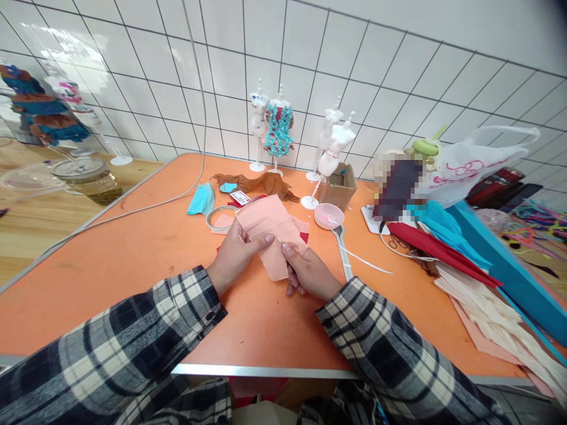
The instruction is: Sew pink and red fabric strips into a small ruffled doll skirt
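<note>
Over the orange table (133, 277), both my hands hold up a piece of peach-pink fabric (270, 227). My left hand (233, 254) pinches its left edge, fingers closed on the cloth. My right hand (308, 273) grips the lower right part, and its thumb and forefinger pinch a thin needle (279, 239) that sticks into the fabric. Both sleeves are dark plaid.
Behind the fabric lie a tape ring (220, 217), brown cloth (261, 183), a teal scrap (201, 199) and a pink dish (328, 215). Small white mannequins (334, 147) stand by the tiled wall, one wearing a teal dress (278, 130). Stacked fabrics (478, 283) fill the right side. A white cable (133, 211) crosses the left.
</note>
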Demonstrator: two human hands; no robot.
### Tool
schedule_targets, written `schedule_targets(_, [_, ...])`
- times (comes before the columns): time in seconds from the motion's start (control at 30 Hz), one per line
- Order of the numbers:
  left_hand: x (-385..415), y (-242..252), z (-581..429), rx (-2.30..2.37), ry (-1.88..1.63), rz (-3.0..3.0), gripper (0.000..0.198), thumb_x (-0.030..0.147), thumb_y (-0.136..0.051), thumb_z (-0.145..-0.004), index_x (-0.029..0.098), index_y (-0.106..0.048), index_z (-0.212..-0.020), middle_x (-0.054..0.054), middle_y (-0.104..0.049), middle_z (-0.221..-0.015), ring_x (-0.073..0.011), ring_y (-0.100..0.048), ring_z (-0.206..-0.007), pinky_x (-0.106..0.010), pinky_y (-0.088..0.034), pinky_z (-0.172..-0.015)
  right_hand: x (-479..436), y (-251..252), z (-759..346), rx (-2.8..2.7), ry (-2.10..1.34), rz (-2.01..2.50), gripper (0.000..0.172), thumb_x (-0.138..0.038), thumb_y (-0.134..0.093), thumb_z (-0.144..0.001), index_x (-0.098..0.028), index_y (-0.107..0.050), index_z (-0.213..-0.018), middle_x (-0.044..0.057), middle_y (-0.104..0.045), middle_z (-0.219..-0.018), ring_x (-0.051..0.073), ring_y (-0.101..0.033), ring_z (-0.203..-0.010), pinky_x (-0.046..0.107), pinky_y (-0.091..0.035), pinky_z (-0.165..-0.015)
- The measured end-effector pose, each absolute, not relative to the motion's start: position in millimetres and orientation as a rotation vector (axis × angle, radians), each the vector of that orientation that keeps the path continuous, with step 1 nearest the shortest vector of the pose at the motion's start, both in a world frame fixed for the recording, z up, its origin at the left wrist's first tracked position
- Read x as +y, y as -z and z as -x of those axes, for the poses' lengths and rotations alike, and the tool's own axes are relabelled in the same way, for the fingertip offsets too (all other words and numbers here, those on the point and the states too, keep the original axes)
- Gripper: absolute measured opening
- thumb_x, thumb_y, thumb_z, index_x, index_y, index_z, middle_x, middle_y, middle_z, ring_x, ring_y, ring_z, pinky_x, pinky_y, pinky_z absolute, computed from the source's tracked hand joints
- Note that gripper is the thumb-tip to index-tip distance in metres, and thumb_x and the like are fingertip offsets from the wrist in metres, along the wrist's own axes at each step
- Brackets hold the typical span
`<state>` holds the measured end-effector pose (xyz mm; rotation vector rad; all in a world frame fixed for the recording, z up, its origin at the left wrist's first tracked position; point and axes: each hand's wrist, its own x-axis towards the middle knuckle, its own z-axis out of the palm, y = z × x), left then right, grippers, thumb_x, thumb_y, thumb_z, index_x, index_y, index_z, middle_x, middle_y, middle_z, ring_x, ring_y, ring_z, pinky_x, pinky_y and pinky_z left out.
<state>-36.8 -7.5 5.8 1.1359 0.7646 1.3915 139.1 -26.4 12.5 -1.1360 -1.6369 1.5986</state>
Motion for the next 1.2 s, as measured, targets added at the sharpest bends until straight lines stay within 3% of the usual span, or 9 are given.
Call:
schedule_targets(0.13, [-6,-4,37,0.746,-1.389,-1.130,0.069,0.031,-0.089,-0.077,0.021,-0.054,-0.137,-0.013,-0.069,-0.136,-0.0314,-0.067,-0.123,-0.042,-0.058,-0.099,-26,-14,-139,-1.632,-1.597,1.131,0.060,-0.081,-0.042,-0.089,-0.023,-0.048,-0.078,-0.010,-0.043,-0.042,0.010,-0.049,-0.032,0.017,-0.037,-0.032])
schedule_targets(0.33, [-11,-12,34,0.715,-1.271,-1.148,0.074,0.036,-0.088,-0.078,0.020,-0.053,-0.141,-0.014,-0.077,-0.120,-0.0319,-0.075,-0.102,-0.048,-0.061,-0.089,-28,-14,-139,-1.625,-1.583,1.180,0.060,-0.081,-0.042,-0.089,-0.023,-0.046,-0.072,-0.008,-0.044,-0.040,0.010,-0.050,-0.032,0.018,-0.037,-0.032])
schedule_targets(0.6, [-12,-13,34,0.734,-1.279,-1.138,0.072,0.034,-0.088,-0.078,0.018,-0.054,-0.139,-0.014,-0.078,-0.118,-0.0294,-0.077,-0.094,-0.046,-0.063,-0.083,-26,-15,-139,-1.618,-1.615,1.249,0.058,-0.070,-0.040,-0.096,-0.023,-0.042,-0.062,-0.005,-0.043,-0.038,0.012,-0.054,-0.033,0.018,-0.035,-0.032])
schedule_targets(0.77, [-9,-9,35,0.689,-1.261,-1.176,0.083,0.045,-0.087,-0.078,0.021,-0.048,-0.148,-0.013,-0.078,-0.115,-0.0331,-0.077,-0.096,-0.050,-0.062,-0.085,-27,-22,-138,-1.575,-1.642,1.252,0.053,-0.062,-0.039,-0.100,-0.023,-0.043,-0.065,-0.007,-0.042,-0.039,0.010,-0.048,-0.030,0.019,-0.039,-0.035])
schedule_targets(1.2, [-10,-1,37,0.728,-1.221,-1.181,0.101,0.046,-0.090,-0.075,0.026,-0.036,-0.158,-0.014,-0.074,-0.127,-0.0349,-0.074,-0.111,-0.056,-0.057,-0.100,-28,-21,-136,-1.560,-1.624,1.246,0.061,-0.074,-0.042,-0.095,-0.024,-0.041,-0.060,-0.007,-0.041,-0.038,0.009,-0.043,-0.030,0.020,-0.046,-0.037])
